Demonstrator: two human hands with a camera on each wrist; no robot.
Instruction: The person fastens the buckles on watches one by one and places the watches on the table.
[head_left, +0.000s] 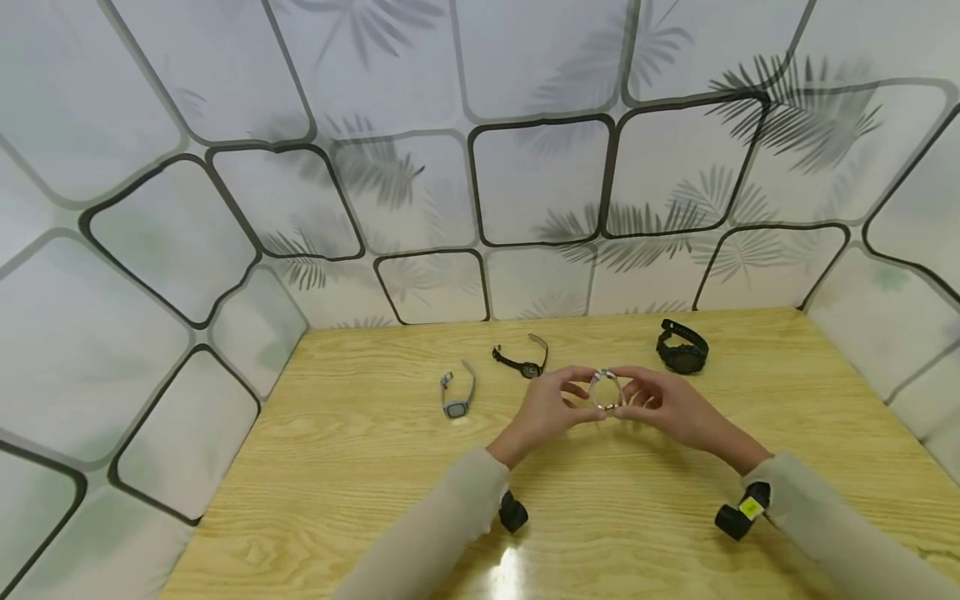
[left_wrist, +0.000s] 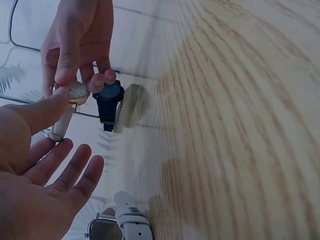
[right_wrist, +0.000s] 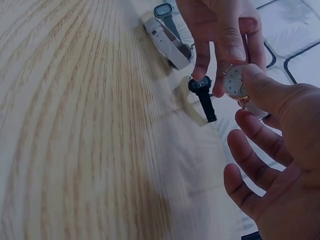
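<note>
A wristwatch [right_wrist: 234, 82] with a round white dial, rose-gold case and pale strap is held above the table, its strap bent into a loop. My left hand [head_left: 551, 404] pinches it from the left between thumb and fingertips. From the opposite side, my right hand [head_left: 663, 404] also pinches it, thumb at the case and fingertips at the strap. In the left wrist view, the left thumb covers part of the case [left_wrist: 77, 92]; the lower fingers are spread. How the strap ends meet is hidden by the fingers.
On the wooden table [head_left: 360, 475], a pale square-faced watch [head_left: 456, 409] lies left of the hands. A small black watch [head_left: 531, 369] is behind the left hand. Behind the right hand lies a large black watch [head_left: 684, 358]. Patterned cloth walls [head_left: 540, 183] enclose the back and sides.
</note>
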